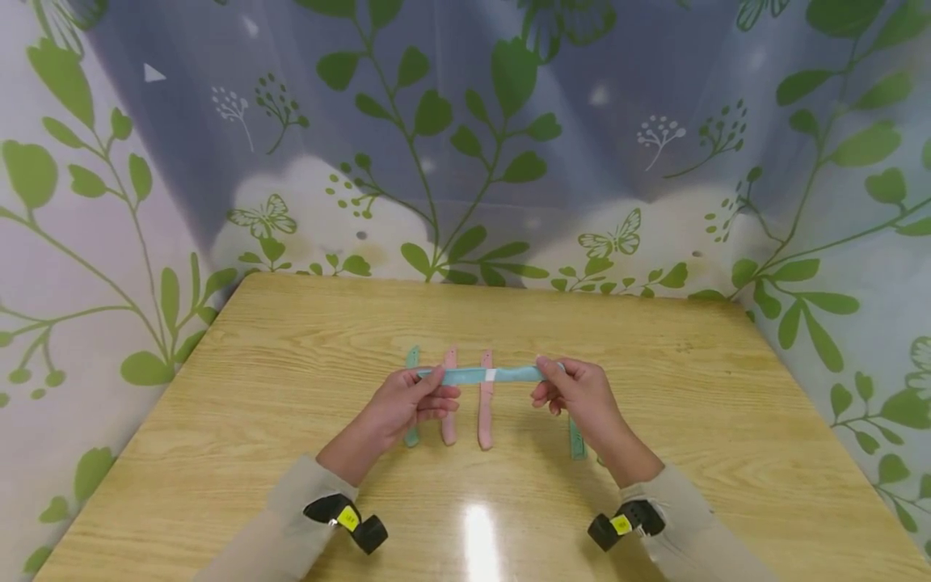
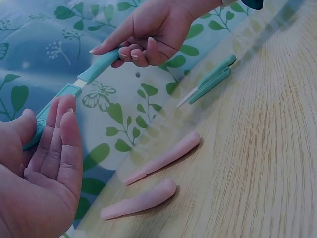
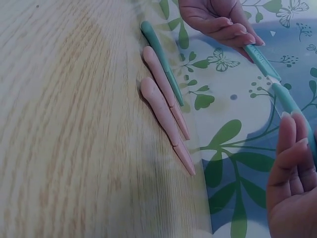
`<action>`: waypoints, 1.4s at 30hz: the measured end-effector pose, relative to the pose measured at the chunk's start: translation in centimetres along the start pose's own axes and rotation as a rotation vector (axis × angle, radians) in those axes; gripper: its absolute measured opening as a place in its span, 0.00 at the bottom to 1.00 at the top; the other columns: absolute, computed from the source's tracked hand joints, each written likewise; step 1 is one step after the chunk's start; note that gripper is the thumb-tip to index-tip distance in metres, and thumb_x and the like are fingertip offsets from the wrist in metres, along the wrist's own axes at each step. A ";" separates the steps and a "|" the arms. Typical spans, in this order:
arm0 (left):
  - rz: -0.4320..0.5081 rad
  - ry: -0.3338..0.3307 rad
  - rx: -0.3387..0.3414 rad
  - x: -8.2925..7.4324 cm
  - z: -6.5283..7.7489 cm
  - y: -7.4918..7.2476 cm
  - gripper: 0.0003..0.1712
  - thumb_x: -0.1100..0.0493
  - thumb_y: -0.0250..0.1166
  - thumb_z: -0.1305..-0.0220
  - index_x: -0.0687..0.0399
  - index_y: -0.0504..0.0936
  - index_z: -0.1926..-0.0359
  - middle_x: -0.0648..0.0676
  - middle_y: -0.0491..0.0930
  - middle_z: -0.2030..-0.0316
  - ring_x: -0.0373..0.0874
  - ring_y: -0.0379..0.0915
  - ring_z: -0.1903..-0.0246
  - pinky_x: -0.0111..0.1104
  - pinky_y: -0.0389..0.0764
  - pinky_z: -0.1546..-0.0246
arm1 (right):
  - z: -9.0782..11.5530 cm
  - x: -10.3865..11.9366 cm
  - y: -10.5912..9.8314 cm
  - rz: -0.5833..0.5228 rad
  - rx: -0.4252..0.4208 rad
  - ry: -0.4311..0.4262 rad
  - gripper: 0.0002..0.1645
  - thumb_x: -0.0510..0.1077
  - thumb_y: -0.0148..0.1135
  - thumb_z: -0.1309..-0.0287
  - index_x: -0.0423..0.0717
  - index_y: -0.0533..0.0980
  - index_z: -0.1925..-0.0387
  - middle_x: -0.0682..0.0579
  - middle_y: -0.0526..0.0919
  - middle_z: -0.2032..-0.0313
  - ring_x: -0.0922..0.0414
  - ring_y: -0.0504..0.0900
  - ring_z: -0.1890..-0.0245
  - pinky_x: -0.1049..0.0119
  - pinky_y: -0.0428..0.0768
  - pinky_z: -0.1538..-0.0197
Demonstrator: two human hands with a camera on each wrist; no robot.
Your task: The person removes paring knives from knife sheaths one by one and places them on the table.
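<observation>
We judge the slim teal plastic stick with a white middle joint (image 1: 489,374) light and stiff, so our left hand (image 1: 407,402) and right hand (image 1: 579,394) each pinch one end above the desk (image 1: 291,339).

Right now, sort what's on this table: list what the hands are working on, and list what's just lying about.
In hand:
- teal strip, held level above the table, one end in the left hand, the other in the right hand

Lying about:
- two pink strips
- teal strip at left
- teal strip under the right hand
- wooden table
</observation>
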State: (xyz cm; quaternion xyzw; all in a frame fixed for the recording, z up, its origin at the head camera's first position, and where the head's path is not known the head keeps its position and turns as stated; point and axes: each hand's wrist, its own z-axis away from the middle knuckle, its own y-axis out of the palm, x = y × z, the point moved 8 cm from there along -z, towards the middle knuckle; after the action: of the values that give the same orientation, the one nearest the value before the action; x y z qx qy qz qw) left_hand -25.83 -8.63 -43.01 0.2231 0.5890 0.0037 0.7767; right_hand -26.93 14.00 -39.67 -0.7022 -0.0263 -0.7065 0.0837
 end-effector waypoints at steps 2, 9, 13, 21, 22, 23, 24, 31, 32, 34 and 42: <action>-0.003 0.006 0.002 0.0 0.1 0.0 0.16 0.54 0.53 0.28 0.61 0.80 0.62 0.48 0.86 0.75 0.38 0.82 0.74 0.25 0.82 0.72 | 0.0 -0.1 0.0 0.001 -0.004 0.009 0.30 0.56 0.57 0.37 0.27 0.75 0.66 0.58 0.82 0.83 0.61 0.81 0.80 0.72 0.73 0.79; -0.009 0.013 0.000 -0.1 0.3 0.0 0.19 0.53 0.53 0.29 0.69 0.78 0.59 0.48 0.85 0.76 0.37 0.82 0.74 0.24 0.81 0.72 | 0.2 -0.1 0.0 0.000 -0.008 0.026 0.28 0.56 0.58 0.37 0.30 0.77 0.68 0.58 0.81 0.83 0.60 0.80 0.80 0.72 0.74 0.79; -0.018 0.016 -0.001 -0.2 0.3 -0.1 0.19 0.53 0.53 0.28 0.68 0.79 0.61 0.48 0.85 0.76 0.37 0.81 0.75 0.24 0.81 0.73 | 0.2 -0.1 0.0 -0.006 -0.005 0.028 0.29 0.57 0.58 0.38 0.30 0.78 0.68 0.58 0.81 0.84 0.60 0.80 0.81 0.72 0.74 0.79; -0.040 0.022 -0.006 -0.3 0.4 0.0 0.20 0.53 0.55 0.30 0.69 0.79 0.61 0.49 0.85 0.76 0.37 0.81 0.75 0.25 0.81 0.72 | 0.2 -0.3 -0.1 -0.022 0.004 0.029 0.26 0.56 0.58 0.37 0.35 0.78 0.71 0.58 0.81 0.83 0.60 0.80 0.81 0.72 0.75 0.79; -0.043 0.021 -0.007 -0.3 0.4 0.0 0.20 0.53 0.55 0.30 0.70 0.79 0.60 0.48 0.85 0.76 0.37 0.81 0.75 0.25 0.81 0.72 | 0.3 -0.3 -0.1 -0.022 0.003 0.031 0.26 0.57 0.58 0.37 0.34 0.78 0.70 0.58 0.81 0.83 0.61 0.80 0.80 0.73 0.75 0.79; -0.047 0.022 -0.008 -0.4 0.4 0.0 0.21 0.53 0.55 0.30 0.71 0.78 0.58 0.48 0.85 0.76 0.37 0.81 0.74 0.25 0.81 0.71 | 0.3 -0.4 -0.2 -0.024 -0.001 0.036 0.27 0.57 0.58 0.37 0.33 0.77 0.69 0.58 0.81 0.83 0.61 0.80 0.80 0.73 0.75 0.78; -0.048 0.021 -0.010 -0.4 0.5 0.0 0.21 0.53 0.55 0.30 0.72 0.78 0.58 0.48 0.85 0.76 0.37 0.81 0.74 0.25 0.82 0.71 | 0.3 -0.4 -0.2 -0.025 -0.006 0.041 0.27 0.57 0.58 0.37 0.32 0.77 0.69 0.58 0.81 0.83 0.61 0.80 0.80 0.73 0.75 0.78; -0.047 0.021 -0.010 -0.4 0.7 -0.3 0.18 0.52 0.56 0.30 0.63 0.81 0.63 0.48 0.85 0.75 0.37 0.82 0.73 0.25 0.82 0.70 | 0.4 -0.6 -0.6 -0.032 -0.022 0.056 0.29 0.57 0.57 0.37 0.31 0.76 0.67 0.58 0.81 0.83 0.61 0.79 0.81 0.73 0.76 0.78; -0.047 0.020 -0.008 -0.4 0.7 -0.3 0.17 0.52 0.56 0.30 0.62 0.82 0.64 0.48 0.85 0.75 0.37 0.82 0.73 0.25 0.82 0.70 | 0.4 -0.6 -0.6 -0.033 -0.021 0.054 0.29 0.57 0.57 0.37 0.30 0.76 0.67 0.58 0.81 0.83 0.61 0.79 0.81 0.73 0.76 0.78; -0.049 0.021 -0.003 -0.4 0.7 -0.3 0.17 0.52 0.56 0.30 0.59 0.82 0.66 0.48 0.85 0.75 0.37 0.82 0.73 0.25 0.82 0.71 | 0.5 -0.6 -0.6 -0.033 -0.019 0.054 0.30 0.58 0.57 0.37 0.29 0.76 0.66 0.58 0.81 0.83 0.61 0.79 0.81 0.73 0.76 0.78; -0.072 0.024 -0.043 -0.7 0.8 -0.8 0.17 0.51 0.56 0.30 0.57 0.83 0.71 0.47 0.84 0.78 0.37 0.81 0.75 0.25 0.81 0.72 | 0.5 -0.8 -0.5 -0.003 0.058 0.054 0.28 0.56 0.58 0.37 0.30 0.76 0.65 0.56 0.82 0.81 0.60 0.81 0.78 0.70 0.79 0.74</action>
State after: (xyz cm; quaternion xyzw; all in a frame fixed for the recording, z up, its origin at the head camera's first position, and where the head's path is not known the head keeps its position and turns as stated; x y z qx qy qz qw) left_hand -25.53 -9.80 -42.52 0.1848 0.6057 -0.0091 0.7739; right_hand -26.50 14.67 -40.41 -0.6799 -0.0458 -0.7244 0.1037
